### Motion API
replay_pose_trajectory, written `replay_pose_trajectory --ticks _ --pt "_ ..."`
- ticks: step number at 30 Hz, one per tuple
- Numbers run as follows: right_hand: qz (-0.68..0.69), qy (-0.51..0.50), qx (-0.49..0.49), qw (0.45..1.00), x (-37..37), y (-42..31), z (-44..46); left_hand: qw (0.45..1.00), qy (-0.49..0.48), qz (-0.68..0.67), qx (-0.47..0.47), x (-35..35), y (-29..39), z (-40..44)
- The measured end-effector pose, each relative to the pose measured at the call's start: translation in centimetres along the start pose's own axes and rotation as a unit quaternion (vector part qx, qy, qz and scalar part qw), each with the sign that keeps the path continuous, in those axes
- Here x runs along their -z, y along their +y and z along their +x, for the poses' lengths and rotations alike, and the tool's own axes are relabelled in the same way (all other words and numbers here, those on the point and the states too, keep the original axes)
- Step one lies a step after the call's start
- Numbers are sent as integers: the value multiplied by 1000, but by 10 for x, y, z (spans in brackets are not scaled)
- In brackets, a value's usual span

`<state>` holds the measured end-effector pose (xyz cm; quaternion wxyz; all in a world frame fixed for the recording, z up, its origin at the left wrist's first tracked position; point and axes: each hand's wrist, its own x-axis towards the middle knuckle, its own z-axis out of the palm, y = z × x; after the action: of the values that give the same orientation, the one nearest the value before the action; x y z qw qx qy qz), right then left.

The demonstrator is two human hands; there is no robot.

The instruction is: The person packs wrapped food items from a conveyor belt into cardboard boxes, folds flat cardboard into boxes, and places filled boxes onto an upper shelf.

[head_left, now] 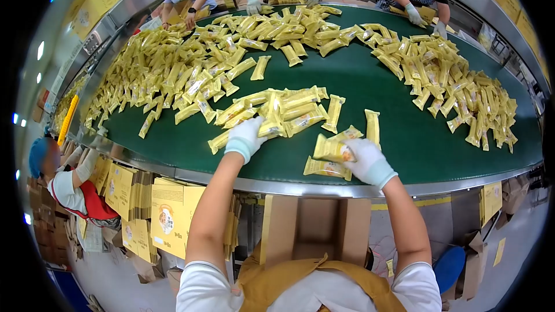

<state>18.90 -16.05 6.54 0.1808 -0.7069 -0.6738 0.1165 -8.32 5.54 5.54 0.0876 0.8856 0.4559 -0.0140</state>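
Observation:
My right hand (367,162), in a white glove, is closed around a yellow wrapped snack packet (332,149) just above the green conveyor belt (289,164). Another yellow packet lies flat under it, and one more lies just to the right of the fingers. My left hand (245,138), also gloved, curls its fingers over packets at the near edge of a small heap (283,110). Its fingertips are partly hidden among the wrappers. An open brown cardboard box (280,231) stands below the belt edge, between my forearms.
Large packet piles cover the belt at the left (156,72) and right (451,81). Across it, several gloved co-workers handle packets. Flat yellow cartons (167,211) stand in stacks at lower left, near a person in a red apron (101,199). A metal rail (231,185) edges the belt.

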Motion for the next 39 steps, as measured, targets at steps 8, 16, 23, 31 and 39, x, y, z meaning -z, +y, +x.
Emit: replay_pose_trajectory --ticks 8,16,23,31,39 --pt "-68 -92 42 992 -49 -9 -1 996 -43 79 -25 -17 3 20" --pt "-209 78 172 959 -39 35 -36 964 179 151 -126 -69 10 -37" --pt "-131 -14 93 987 -21 19 -53 995 7 74 -67 -34 13 -26" --pt "-142 -144 106 974 7 13 18 994 -70 43 -73 -31 5 -63" --pt "-71 -298 -2 952 -4 25 68 990 -61 -102 82 11 -90 -27"
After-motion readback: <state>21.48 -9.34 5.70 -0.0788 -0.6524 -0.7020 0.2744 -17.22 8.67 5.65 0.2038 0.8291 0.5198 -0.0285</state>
